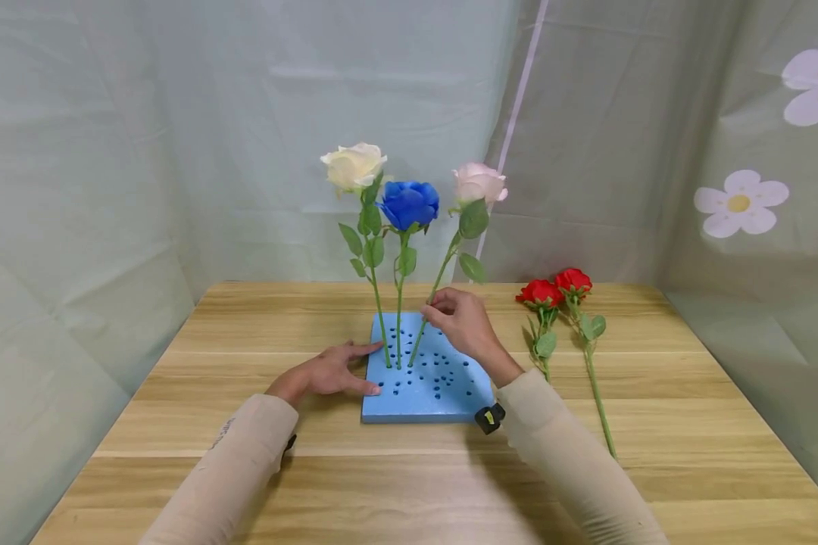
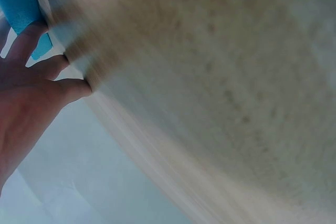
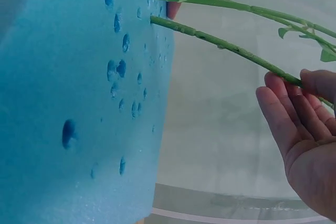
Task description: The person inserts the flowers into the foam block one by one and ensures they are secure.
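Note:
My right hand point(image 1: 460, 322) pinches the green stem of a pale pink rose point(image 1: 479, 184) between thumb and fingers. The stem's lower end meets a blue foam board point(image 1: 423, 405) dotted with holes, and the flower leans to the right. In the right wrist view, the pinched stem point(image 3: 231, 48) enters the board beside two others. A cream rose point(image 1: 354, 166) and a blue rose point(image 1: 409, 204) stand in the board to its left. Fingers spread, my left hand point(image 1: 330, 369) rests at the board's left edge, its thumb on the top; the left wrist view shows this hand point(image 2: 31, 87) by the board's side.
Two red roses point(image 1: 540, 292) lie on the wooden table point(image 1: 313, 492) to the right of the board, their stems pointing toward the front. Pale curtains point(image 1: 259, 136) surround the table's back and sides, with printed daisies point(image 1: 741, 203) on the right one.

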Tool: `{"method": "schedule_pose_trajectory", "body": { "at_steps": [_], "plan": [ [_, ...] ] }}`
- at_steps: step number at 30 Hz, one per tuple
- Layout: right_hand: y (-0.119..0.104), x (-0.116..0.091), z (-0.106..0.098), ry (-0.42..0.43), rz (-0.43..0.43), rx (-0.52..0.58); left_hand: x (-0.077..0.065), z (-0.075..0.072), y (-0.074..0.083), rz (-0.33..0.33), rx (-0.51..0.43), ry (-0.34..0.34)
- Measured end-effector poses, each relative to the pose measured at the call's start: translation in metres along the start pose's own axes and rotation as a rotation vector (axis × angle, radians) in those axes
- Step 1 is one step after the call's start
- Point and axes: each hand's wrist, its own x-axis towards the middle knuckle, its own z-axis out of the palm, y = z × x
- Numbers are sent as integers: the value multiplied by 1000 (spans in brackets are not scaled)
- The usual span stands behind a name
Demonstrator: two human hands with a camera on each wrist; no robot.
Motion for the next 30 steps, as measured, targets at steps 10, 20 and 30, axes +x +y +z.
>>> {"method": "schedule_pose_trajectory", "body": {
  "at_steps": [10,20,30],
  "plan": [
    [-7,1,-8,32,-80,-33,-1,0,1,-2,-14,3],
    [-9,1,-16,50,-79,-78,-1,0,1,0,-8,6],
    [-6,0,-13,43,-69,-85,-1,0,0,-11,-5,6]
  ]
}}
